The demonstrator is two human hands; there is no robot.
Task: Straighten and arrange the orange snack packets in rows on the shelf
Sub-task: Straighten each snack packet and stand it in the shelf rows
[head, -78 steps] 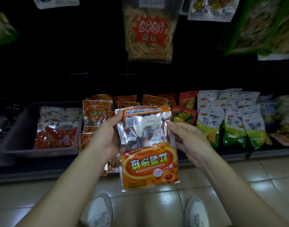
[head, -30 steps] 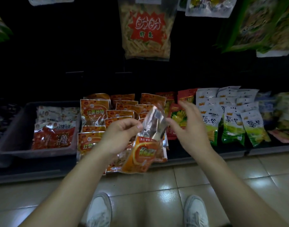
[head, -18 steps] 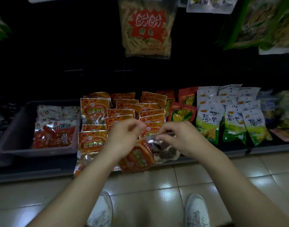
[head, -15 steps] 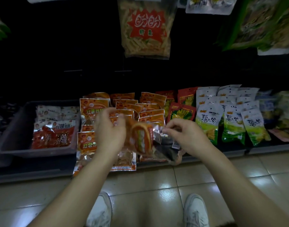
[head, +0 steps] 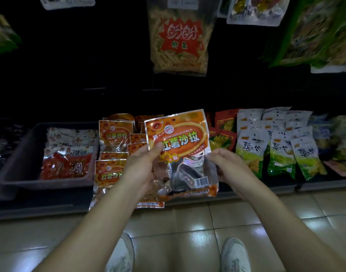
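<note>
Left hand and right hand each pinch a side edge of the packet, held upright over the shelf front; looks light, floppy, slick film, so grip the sealed edges.

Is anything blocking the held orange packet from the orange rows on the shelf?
Nothing visible does. The left hand and right hand hold the packet in front of the orange rows; it hides part of them.
</note>
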